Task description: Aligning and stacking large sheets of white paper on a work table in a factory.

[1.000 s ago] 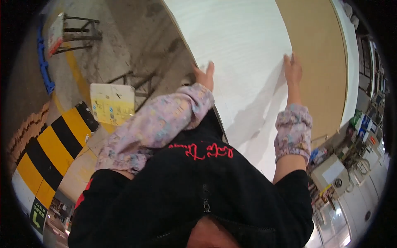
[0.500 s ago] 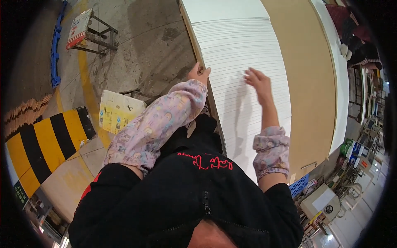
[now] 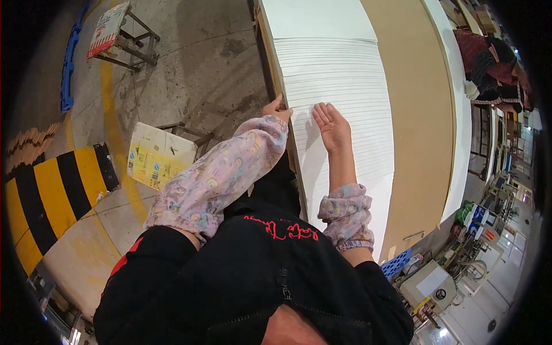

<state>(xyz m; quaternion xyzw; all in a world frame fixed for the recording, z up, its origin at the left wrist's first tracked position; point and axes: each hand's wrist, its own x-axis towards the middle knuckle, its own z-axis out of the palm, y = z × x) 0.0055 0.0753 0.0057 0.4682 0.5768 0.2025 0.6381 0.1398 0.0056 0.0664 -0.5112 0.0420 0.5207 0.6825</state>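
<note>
White sheets (image 3: pixel 351 86) lie fanned out along the table, each overlapping another so that their edges make many close parallel lines. My left hand (image 3: pixel 278 110) is at the left edge of these sheets, by the table's wooden rim. Its thumb and forefinger are apart, with nothing visible between them; the other fingers are hidden. Over the sheets, right of the left hand, is my right hand (image 3: pixel 333 127). Its palm is turned partly up and its fingers are stretched out, slightly curved and close together, holding nothing. Patterned sleeve covers are on both forearms.
Brown board (image 3: pixel 417 109) covers the table right of the sheets, with a white strip beyond. On the left stand a stool (image 3: pixel 109 29) and a second stool with a yellow-white top (image 3: pixel 161 155), near a black-and-yellow striped block (image 3: pixel 57 190). Machines (image 3: pixel 434 284) stand at lower right.
My right hand has moved left across the sheets, nearer my left hand, and its palm has turned up. My left hand stays at the sheets' edge. The view has shifted slightly.
</note>
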